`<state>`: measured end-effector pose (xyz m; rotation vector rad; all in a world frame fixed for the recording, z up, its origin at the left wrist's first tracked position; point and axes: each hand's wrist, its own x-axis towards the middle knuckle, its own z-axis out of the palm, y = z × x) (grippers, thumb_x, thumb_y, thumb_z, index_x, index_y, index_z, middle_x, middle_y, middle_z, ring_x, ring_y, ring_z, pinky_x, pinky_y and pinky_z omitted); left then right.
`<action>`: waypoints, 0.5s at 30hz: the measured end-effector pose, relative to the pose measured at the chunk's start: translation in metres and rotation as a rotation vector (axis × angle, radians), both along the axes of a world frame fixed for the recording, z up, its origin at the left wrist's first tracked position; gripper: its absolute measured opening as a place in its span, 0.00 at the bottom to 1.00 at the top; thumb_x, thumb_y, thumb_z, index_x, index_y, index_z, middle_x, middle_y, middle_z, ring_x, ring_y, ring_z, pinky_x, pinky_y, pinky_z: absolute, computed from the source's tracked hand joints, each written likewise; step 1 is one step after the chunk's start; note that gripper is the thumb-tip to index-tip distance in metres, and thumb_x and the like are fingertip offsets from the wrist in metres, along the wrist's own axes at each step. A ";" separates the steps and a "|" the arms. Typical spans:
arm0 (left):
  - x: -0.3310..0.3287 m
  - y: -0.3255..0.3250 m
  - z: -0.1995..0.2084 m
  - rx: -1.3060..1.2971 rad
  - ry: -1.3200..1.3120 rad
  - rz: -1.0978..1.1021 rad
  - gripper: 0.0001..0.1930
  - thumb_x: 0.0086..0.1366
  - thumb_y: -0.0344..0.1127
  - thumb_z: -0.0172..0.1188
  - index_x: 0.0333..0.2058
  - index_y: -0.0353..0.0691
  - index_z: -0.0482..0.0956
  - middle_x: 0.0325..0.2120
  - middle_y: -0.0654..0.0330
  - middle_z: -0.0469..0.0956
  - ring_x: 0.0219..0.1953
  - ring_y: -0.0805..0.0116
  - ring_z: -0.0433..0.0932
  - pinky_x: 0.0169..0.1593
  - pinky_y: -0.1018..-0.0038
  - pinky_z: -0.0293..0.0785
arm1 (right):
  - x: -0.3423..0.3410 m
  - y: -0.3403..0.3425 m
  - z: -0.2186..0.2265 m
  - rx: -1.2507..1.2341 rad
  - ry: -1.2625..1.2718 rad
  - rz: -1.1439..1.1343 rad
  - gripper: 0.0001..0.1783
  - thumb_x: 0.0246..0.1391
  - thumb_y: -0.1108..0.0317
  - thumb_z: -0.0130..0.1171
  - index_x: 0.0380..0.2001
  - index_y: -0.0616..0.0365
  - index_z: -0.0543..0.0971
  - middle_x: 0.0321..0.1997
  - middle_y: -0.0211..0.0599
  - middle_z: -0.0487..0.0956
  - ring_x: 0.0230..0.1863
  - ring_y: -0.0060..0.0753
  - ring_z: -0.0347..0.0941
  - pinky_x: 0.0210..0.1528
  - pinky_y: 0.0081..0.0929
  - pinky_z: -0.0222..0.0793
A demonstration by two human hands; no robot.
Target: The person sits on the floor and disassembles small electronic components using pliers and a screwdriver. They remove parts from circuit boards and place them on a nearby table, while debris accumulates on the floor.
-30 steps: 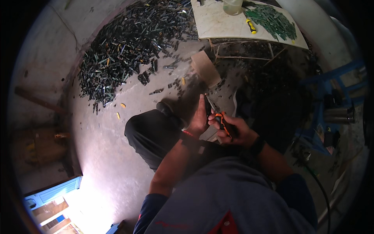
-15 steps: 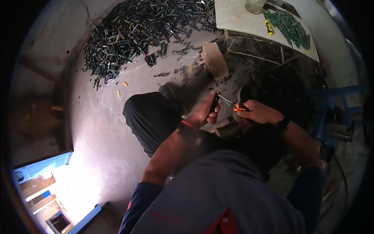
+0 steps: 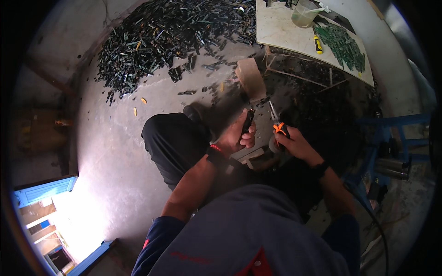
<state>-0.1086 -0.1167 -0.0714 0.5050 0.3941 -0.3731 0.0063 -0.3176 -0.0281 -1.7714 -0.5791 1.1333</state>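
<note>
Black piece [image 3: 248, 120] is sitting in left hand [image 3: 235, 135], over the floor [image 3: 122, 142], grip wrapping its lower part. Probably light, stiff, maybe brittle; best held by its long sides. Long axis is slanting, top end pointing away, slightly right. Right hand [image 3: 297, 143] is clutching orange-black pliers [image 3: 278, 128], nose pointing away, slightly left, apart from piece.

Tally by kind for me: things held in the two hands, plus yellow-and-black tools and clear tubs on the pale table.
Orange-and-black pliers, right hand: 1
Black piece, left hand: 1
Yellow-and-black tool, pale table: 1
Clear tub, same table: 1
Total: 4
</note>
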 end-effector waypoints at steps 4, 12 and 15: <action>0.004 0.001 0.000 -0.100 -0.073 -0.040 0.32 0.67 0.66 0.28 0.22 0.44 0.62 0.09 0.70 0.53 0.09 0.75 0.51 0.19 0.75 0.58 | 0.007 0.016 0.002 0.079 -0.088 -0.009 0.10 0.58 0.64 0.52 0.35 0.60 0.71 0.24 0.27 0.74 0.21 0.14 0.66 0.23 0.15 0.61; 0.003 -0.016 0.000 -0.036 0.087 -0.145 0.33 0.64 0.71 0.31 0.23 0.45 0.65 0.11 0.69 0.56 0.09 0.78 0.51 0.15 0.79 0.50 | 0.016 0.059 0.010 0.138 -0.047 -0.131 0.13 0.57 0.64 0.57 0.41 0.60 0.72 0.29 0.29 0.77 0.21 0.13 0.65 0.22 0.14 0.61; 0.004 -0.017 0.000 -0.006 0.091 -0.134 0.33 0.64 0.71 0.30 0.23 0.45 0.65 0.12 0.69 0.57 0.09 0.77 0.52 0.15 0.79 0.51 | 0.016 0.064 0.005 0.135 -0.107 -0.139 0.13 0.55 0.65 0.60 0.41 0.58 0.72 0.25 0.25 0.73 0.21 0.13 0.64 0.20 0.14 0.60</action>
